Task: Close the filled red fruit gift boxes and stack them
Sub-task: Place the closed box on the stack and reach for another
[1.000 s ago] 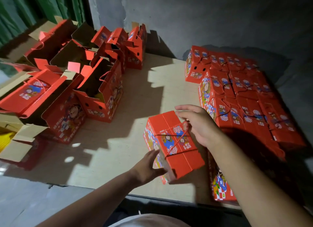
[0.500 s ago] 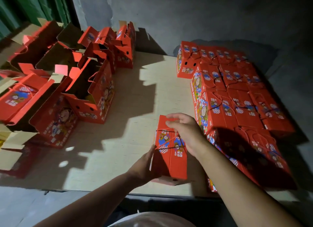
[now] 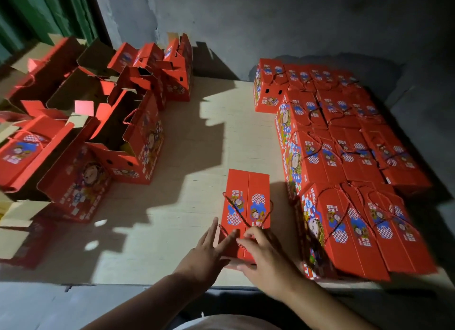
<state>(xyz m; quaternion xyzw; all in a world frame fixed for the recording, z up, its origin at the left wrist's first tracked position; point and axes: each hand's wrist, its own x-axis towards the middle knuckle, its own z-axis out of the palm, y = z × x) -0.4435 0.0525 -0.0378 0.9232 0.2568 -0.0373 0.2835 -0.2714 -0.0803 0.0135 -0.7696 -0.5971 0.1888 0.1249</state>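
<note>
Head view shows one closed red box (image 3: 246,206) lying flat near the table's (image 3: 197,243) front edge, just beside the stack of closed boxes (image 3: 344,157). Left hand (image 3: 209,253) rests flat-fingered on its near end; right hand (image 3: 266,253) also presses there, fingers loosely curled, grasping nothing I can confirm. Its loose rope handle (image 3: 236,211) could snag fingers when lifting, dragging flaps open. Closed boxes stacked: roughly a dozen tops visible. Open boxes (image 3: 128,137) left: at least six.
</note>
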